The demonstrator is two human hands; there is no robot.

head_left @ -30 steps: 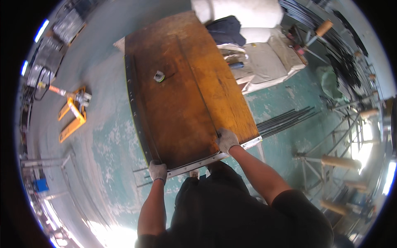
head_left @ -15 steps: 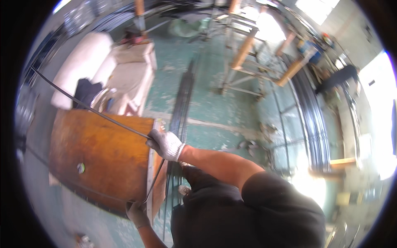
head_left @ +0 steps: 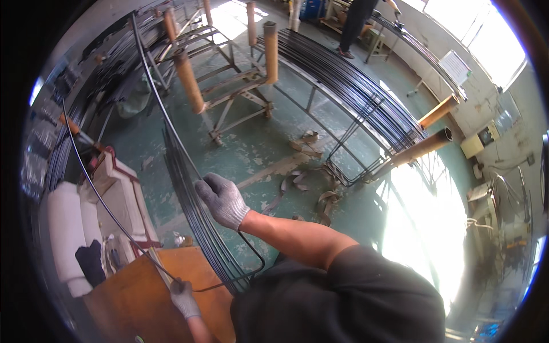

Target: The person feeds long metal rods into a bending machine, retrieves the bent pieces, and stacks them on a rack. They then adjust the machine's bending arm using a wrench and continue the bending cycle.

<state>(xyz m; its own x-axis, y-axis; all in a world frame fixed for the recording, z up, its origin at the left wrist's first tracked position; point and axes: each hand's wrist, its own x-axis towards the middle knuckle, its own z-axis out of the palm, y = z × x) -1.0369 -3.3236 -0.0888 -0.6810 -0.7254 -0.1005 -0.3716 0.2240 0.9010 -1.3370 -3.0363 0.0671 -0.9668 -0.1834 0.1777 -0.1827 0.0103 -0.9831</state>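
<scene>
The green workshop floor (head_left: 260, 191) now fills the middle of the view, where a second ago the brown wooden tabletop (head_left: 137, 297) did; the tabletop has slid to the lower edge. The rack with pipe posts (head_left: 237, 94), earlier off to the right, stands ahead. The U-bent metal rod (head_left: 169, 121), then lying flat on the tabletop, is now lifted, its long legs reaching forward, one above the straight-rod bundle (head_left: 200, 217) (in this view, at least), so it looks like carrying rather than tabletop handling. The gloved right hand (head_left: 223, 200) wraps one leg; the gloved left hand (head_left: 184, 298), smaller in view, grips the other near its bend.
</scene>
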